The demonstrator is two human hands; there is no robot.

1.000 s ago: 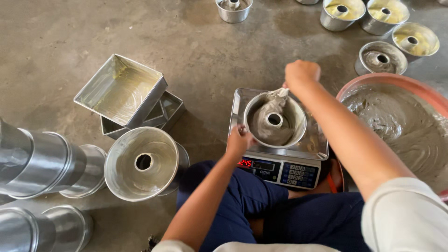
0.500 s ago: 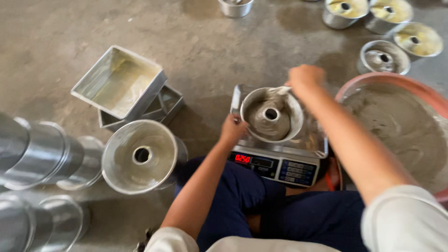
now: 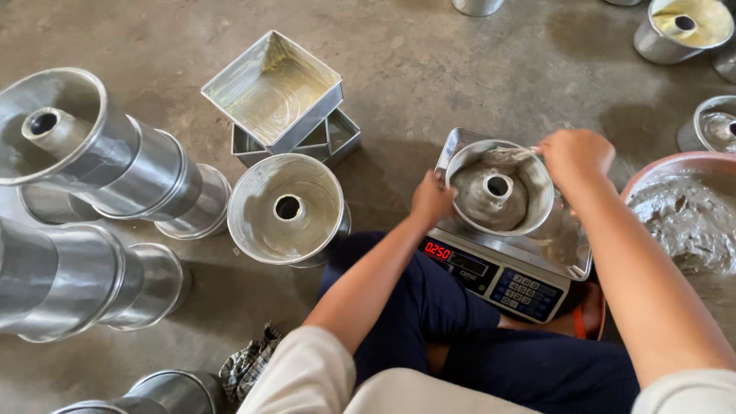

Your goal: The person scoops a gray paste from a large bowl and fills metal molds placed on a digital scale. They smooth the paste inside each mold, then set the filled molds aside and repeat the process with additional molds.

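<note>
A round metal tube pan [image 3: 498, 188] with grey batter in it sits on a digital scale [image 3: 502, 272] with a red lit display. My left hand [image 3: 432, 199] grips the pan's near left rim. At the far right rim, my right hand [image 3: 573, 156] holds a batter-smeared spoon [image 3: 512, 154], whose tip is inside the pan.
A large pinkish basin of grey batter [image 3: 686, 222] lies at the right. An empty tube pan [image 3: 286, 208] stands left of the scale, with square tins [image 3: 274, 88] behind it. Stacked metal pans [image 3: 84, 165] fill the left side. Filled pans [image 3: 682, 27] stand at the far right.
The view has shifted so the scale sits lower and more to the right. My right hand has moved slightly along the pan's far rim; my left hand stays on the rim.
</note>
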